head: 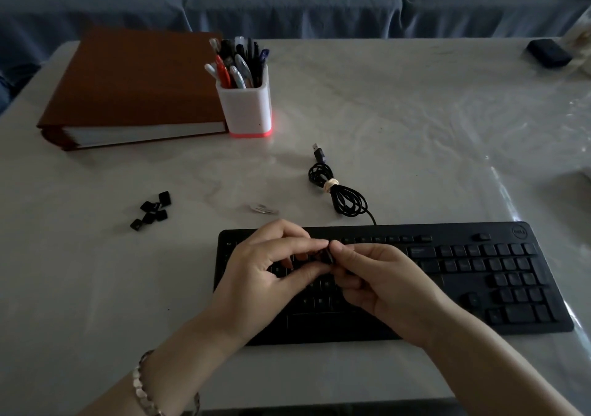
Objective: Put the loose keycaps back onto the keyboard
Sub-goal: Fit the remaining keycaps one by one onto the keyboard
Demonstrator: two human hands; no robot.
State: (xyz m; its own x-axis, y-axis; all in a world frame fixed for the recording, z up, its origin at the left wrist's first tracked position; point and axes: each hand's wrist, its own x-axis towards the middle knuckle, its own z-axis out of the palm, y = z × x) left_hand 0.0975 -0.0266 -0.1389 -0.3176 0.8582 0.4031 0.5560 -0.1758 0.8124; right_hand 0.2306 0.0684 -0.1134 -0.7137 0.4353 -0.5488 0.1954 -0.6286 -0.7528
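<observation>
Where the hands meet: a small dark keycap (324, 255) is pinched between both sets of fingertips, above the left half of the keyboard (479, 275)
Left hand (268, 275): grip closed on the keycap with thumb and forefinger; bracelet (144, 387) on the wrist
Right hand (383, 284): grip closed on the same keycap from its right side
Loose keycaps (152, 211): a black heap on the worktop (399, 121), well left of the keyboard
Cable (339, 192): coiled and tied, just behind the keyboard; plug lying free
Far left: pen holder (244, 108) touching a brown binder (134, 89)
</observation>
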